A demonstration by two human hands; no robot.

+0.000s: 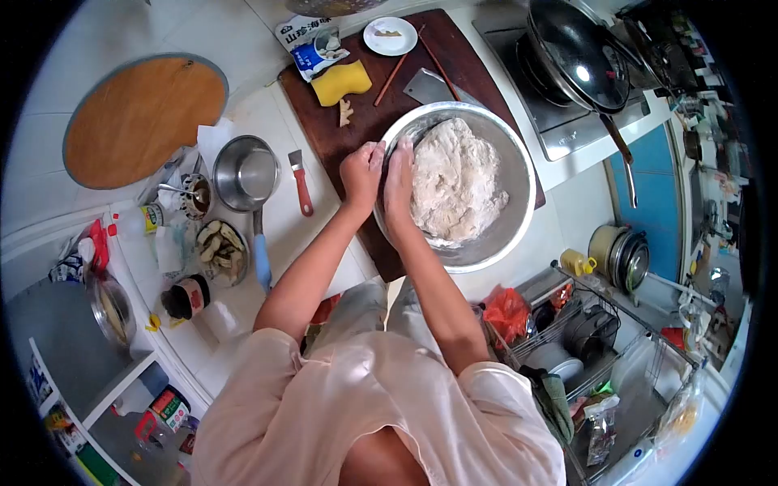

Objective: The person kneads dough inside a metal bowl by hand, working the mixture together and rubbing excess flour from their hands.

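A wide metal bowl (525, 190) holds a rough, floury lump of dough (458, 178). At the bowl's left side, my left hand (362, 172) is closed, its fingers curled against the rim from outside. My right hand (399, 180) reaches just inside the same rim, fingers stretched and flat, beside the dough's left edge. Flour whitens the fingertips of both hands. Beneath the bowl lies a dark wooden cutting board (324, 130), with part of a cleaver blade (427, 85) showing behind the bowl.
On the board are a yellow sponge (340, 83), a ginger piece (346, 112), chopsticks (438, 63) and a small white plate (391, 36). Left are a red-handled scraper (301, 183) and a saucepan (245, 172). A wok (579, 57) sits on the stove; a wire rack (600, 356) stands lower right.
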